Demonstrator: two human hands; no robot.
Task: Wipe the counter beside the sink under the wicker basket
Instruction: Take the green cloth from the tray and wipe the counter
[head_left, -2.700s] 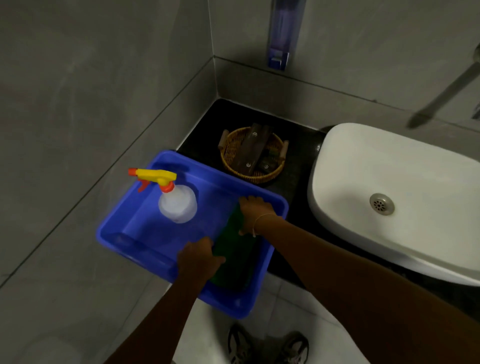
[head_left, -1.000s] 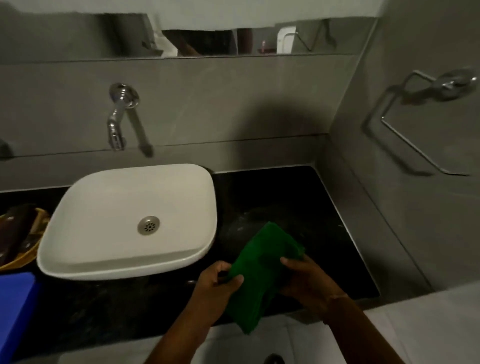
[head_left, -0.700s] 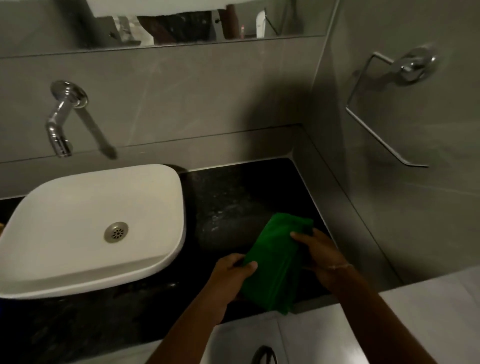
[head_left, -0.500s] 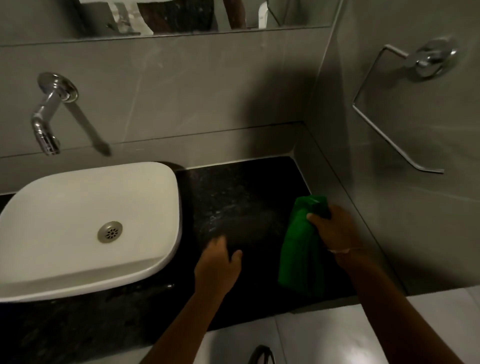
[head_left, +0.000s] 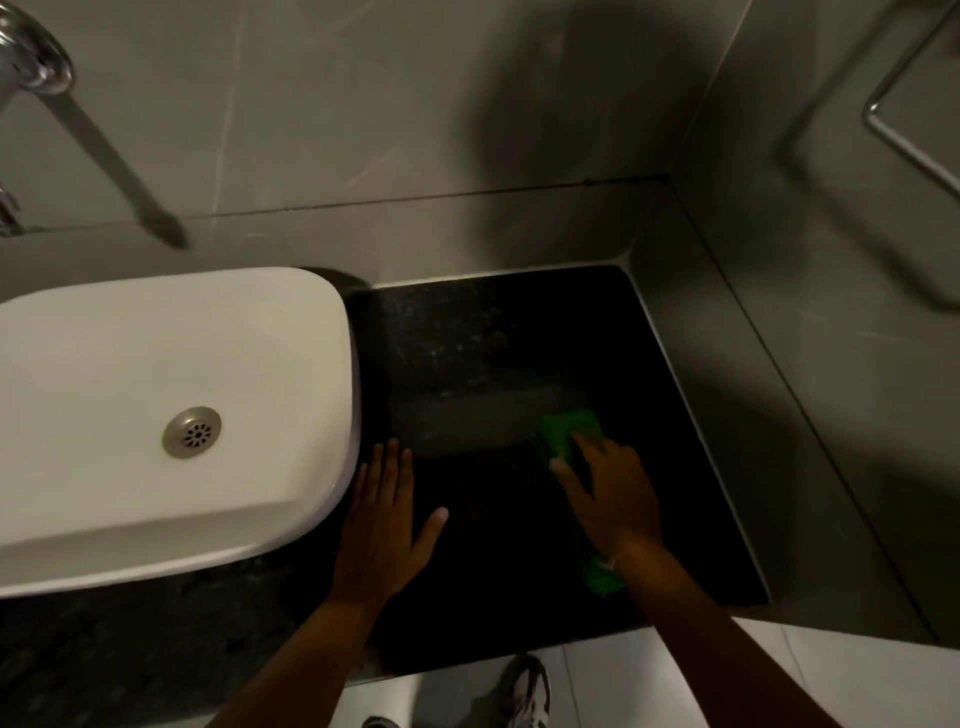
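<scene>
Counter (head_left: 483, 364), black speckled stone, fills the space between the white sink (head_left: 171, 395) on my left and the grey tiled side wall (head_left: 810, 364) on my right. I see no wicker basket from this angle, only this right-hand stretch of counter. My right hand (head_left: 610, 499) lies palm-down on a green cloth (head_left: 569, 431), fingers spread and flat, pressing it onto the stone rather than clutching it. The cloth is folded long; one end pokes out past my fingertips, the other shows under my wrist near the counter's front edge. A paler, smeared-looking band of counter runs left from the cloth's far end. My left hand (head_left: 387, 525) is flat on the counter too, fingers extended and together, thumb out, holding nothing; its little-finger side is just beside the sink rim, can't tell if touching. Both hands are apart, bare stone between them. Chrome tap (head_left: 31, 62) is on the back wall, upper left. Metal towel ring (head_left: 904, 135) on the side wall, partly cropped. A shoe (head_left: 530, 691) shows on the pale floor below the counter edge.
</scene>
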